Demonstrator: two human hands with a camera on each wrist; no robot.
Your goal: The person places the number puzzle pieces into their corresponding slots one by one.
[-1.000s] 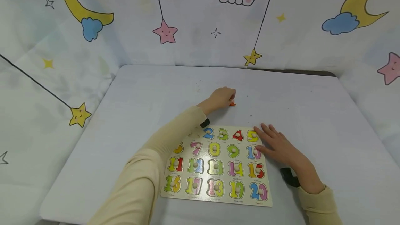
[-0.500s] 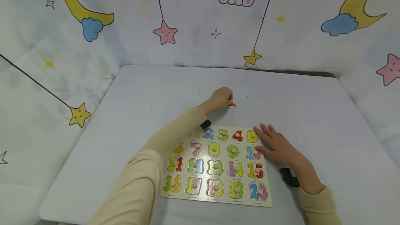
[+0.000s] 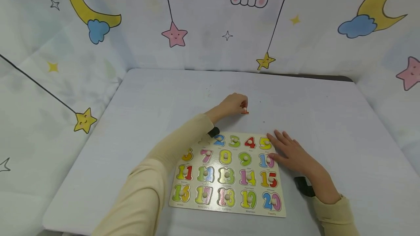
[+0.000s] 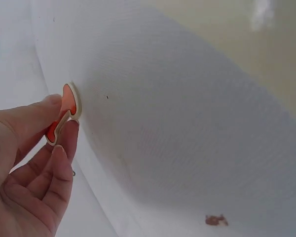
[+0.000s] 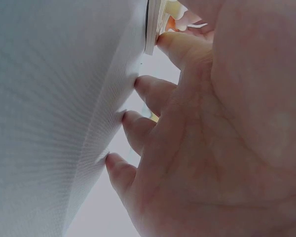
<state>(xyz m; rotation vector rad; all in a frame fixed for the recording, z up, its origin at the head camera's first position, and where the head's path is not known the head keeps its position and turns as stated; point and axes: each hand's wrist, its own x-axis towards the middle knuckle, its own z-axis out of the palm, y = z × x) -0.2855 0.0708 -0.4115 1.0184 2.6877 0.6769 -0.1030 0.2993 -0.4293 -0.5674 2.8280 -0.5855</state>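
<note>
My left hand (image 3: 232, 105) pinches a small orange-red puzzle piece (image 3: 245, 112) beyond the far edge of the number board. In the left wrist view, thumb and fingers hold this wooden-edged piece (image 4: 69, 101) tilted on edge, close over the white tabletop. The number puzzle board (image 3: 236, 205) carries colourful knobbed numbers. My left sleeve crosses its upper left part, where a pale recess (image 3: 204, 141) shows partly. With fingers spread, my right hand (image 3: 293, 154) rests at the board's right edge, near the 5 and 10. Several of its fingertips press on the tabletop in the right wrist view.
The white table (image 3: 157, 94) extends around the board on all sides. Behind it and at both sides hangs a white cloth (image 3: 203, 10) printed with moons, stars and clouds. Dark wrist straps (image 3: 304, 186) sit under both wrists.
The left hand stays beyond the board, having shifted very slightly, and the piece has turned a little in its fingers. The right hand and the board have kept their places.
</note>
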